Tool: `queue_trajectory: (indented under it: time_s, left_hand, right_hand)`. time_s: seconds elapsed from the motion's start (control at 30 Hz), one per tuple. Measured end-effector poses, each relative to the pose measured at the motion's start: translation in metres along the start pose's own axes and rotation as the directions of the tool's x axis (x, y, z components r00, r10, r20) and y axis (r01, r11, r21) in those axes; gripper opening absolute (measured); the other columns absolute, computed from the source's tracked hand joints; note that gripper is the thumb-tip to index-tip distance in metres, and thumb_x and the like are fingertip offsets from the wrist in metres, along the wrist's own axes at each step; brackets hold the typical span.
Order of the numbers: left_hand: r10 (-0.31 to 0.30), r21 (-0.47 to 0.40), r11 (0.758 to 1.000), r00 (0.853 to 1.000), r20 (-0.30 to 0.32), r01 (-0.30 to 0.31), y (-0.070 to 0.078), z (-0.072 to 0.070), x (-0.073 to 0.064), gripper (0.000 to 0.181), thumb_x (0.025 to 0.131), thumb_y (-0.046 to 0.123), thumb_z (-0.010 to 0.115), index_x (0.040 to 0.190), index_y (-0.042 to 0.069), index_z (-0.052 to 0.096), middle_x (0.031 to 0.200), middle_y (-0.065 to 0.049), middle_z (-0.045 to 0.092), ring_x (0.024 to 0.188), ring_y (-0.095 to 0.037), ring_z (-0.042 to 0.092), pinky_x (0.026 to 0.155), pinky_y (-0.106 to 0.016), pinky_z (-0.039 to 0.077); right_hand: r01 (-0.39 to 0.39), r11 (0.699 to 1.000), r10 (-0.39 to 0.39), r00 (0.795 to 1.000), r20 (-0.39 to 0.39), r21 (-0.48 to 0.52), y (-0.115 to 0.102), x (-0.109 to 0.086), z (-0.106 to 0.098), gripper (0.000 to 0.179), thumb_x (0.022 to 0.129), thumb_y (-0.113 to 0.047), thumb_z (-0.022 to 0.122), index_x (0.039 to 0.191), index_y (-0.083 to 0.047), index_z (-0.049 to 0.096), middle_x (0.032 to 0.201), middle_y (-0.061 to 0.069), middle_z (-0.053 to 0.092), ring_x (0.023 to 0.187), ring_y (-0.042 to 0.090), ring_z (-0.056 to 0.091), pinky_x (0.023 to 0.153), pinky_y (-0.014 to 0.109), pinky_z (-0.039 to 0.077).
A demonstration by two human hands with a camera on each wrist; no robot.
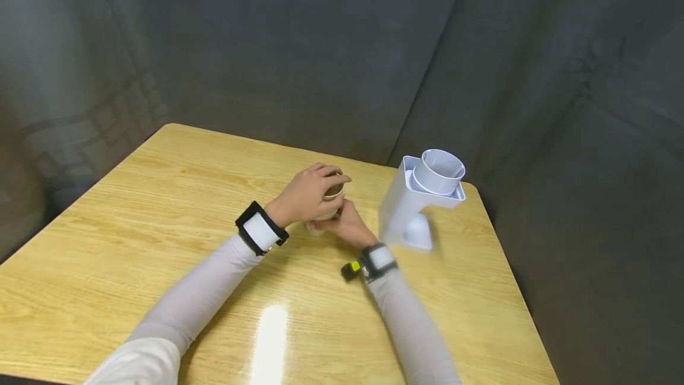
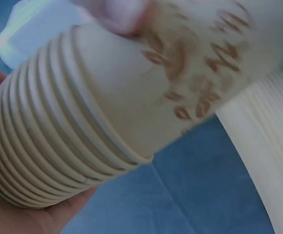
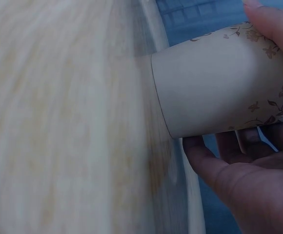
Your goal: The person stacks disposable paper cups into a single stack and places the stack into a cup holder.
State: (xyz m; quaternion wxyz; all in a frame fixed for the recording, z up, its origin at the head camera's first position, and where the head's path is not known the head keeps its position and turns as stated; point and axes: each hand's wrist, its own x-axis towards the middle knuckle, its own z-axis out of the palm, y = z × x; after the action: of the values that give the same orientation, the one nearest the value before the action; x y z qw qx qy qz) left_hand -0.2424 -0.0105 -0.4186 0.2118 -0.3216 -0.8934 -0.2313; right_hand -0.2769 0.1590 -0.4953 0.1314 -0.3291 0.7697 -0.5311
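Note:
A stack of nested paper cups (image 1: 334, 191), cream with brown floral print, is between the two hands. My left hand (image 1: 309, 193) grips it near the upper end, fingers reaching across the rim. Several ribbed rims (image 2: 49, 117) line up close together in the left wrist view. Lower down, my right hand (image 1: 350, 226) holds the bottom cup (image 3: 205, 85) with fingers curled beneath it. The base of that cup is close over the wooden table in the right wrist view. Part of the stack is hidden behind the hands in the head view.
To the right of the hands stands a white plastic stand (image 1: 396, 210) with a round white tube (image 1: 435, 180) set in its top. The wooden table (image 1: 187, 195) has rounded far corners, and a dark curtain (image 1: 299, 58) hangs behind it.

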Motion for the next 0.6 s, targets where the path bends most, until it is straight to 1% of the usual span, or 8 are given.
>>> queue_trajectory:
  time_s: [0.13,0.2,0.23,0.27,0.33,0.43,0.53,0.6]
  left_hand:
    - [-0.043,-0.034,0.999,0.999,-0.029,0.042,0.000,0.002,0.000,0.043,0.099,0.033,0.051,0.133,0.012,0.067,0.135,-0.015,0.063,0.127,-0.033,0.056,0.107,-0.049,0.046]
    - [-0.114,-0.115,0.988,0.991,-0.075,0.105,-0.002,0.005,0.000,0.045,0.101,0.034,0.048,0.135,0.011,0.065,0.138,-0.015,0.061,0.129,-0.033,0.055,0.107,-0.050,0.045]
    - [-0.163,-0.172,0.975,0.981,-0.108,0.143,-0.003,0.007,-0.001,0.046,0.102,0.035,0.046,0.137,0.009,0.063,0.139,-0.015,0.060,0.129,-0.033,0.055,0.107,-0.051,0.045]
    - [-0.219,-0.239,0.954,0.965,-0.142,0.182,-0.004,0.009,-0.001,0.047,0.103,0.034,0.044,0.138,0.008,0.061,0.140,-0.017,0.059,0.129,-0.034,0.054,0.107,-0.052,0.045]
    - [-0.329,-0.382,0.895,0.920,-0.213,0.231,-0.006,0.016,-0.004,0.047,0.103,0.031,0.042,0.138,0.003,0.058,0.139,-0.020,0.057,0.128,-0.036,0.054,0.105,-0.054,0.045]
    - [-0.457,-0.540,0.798,0.853,-0.252,0.267,-0.005,0.027,-0.011,0.048,0.104,0.028,0.037,0.137,-0.003,0.053,0.137,-0.024,0.056,0.123,-0.038,0.053,0.102,-0.055,0.046]
    - [-0.536,-0.629,0.719,0.813,-0.229,0.297,-0.001,0.038,-0.020,0.046,0.105,0.026,0.035,0.136,-0.004,0.051,0.133,-0.024,0.056,0.121,-0.038,0.054,0.101,-0.054,0.046]
    - [-0.576,-0.679,0.666,0.791,-0.206,0.308,0.003,0.045,-0.025,0.045,0.106,0.025,0.032,0.135,-0.004,0.050,0.131,-0.025,0.056,0.120,-0.038,0.055,0.101,-0.054,0.046]
  right_hand:
    - [-0.020,1.000,0.020,1.000,-0.008,-0.005,0.000,0.000,-0.001,0.055,0.083,-0.017,0.085,0.133,-0.018,0.063,0.133,-0.003,0.065,0.125,0.019,0.059,0.109,0.045,0.045]
    - [-0.053,0.998,0.053,0.999,-0.010,0.017,0.000,-0.001,-0.001,0.055,0.083,-0.015,0.085,0.133,-0.015,0.062,0.131,0.001,0.066,0.123,0.021,0.061,0.108,0.045,0.046]
    - [-0.072,0.997,0.072,0.997,-0.007,0.030,0.000,-0.001,-0.002,0.055,0.082,-0.015,0.084,0.133,-0.013,0.061,0.130,0.003,0.067,0.122,0.022,0.062,0.107,0.045,0.047]
    - [-0.087,0.995,0.087,0.996,0.000,0.042,0.000,-0.001,-0.003,0.058,0.082,-0.014,0.084,0.134,-0.012,0.060,0.130,0.004,0.066,0.122,0.023,0.062,0.108,0.045,0.047]
    - [-0.119,0.991,0.118,0.993,0.024,0.064,-0.001,-0.004,-0.006,0.065,0.081,-0.015,0.085,0.138,-0.010,0.055,0.132,0.007,0.064,0.124,0.026,0.060,0.109,0.046,0.046]
    - [-0.124,0.987,0.120,0.992,0.043,0.101,-0.005,-0.012,-0.013,0.075,0.081,-0.019,0.085,0.146,-0.009,0.048,0.141,0.011,0.058,0.131,0.027,0.055,0.114,0.047,0.041]
    - [-0.047,0.975,0.049,0.999,-0.001,0.216,-0.009,-0.021,-0.019,0.077,0.089,-0.024,0.072,0.153,-0.003,0.037,0.151,0.018,0.047,0.140,0.031,0.044,0.119,0.052,0.031]
    - [0.021,0.935,0.016,0.995,-0.102,0.353,-0.014,-0.025,-0.019,0.072,0.096,-0.030,0.057,0.155,0.002,0.032,0.154,0.021,0.040,0.142,0.030,0.038,0.121,0.056,0.024]
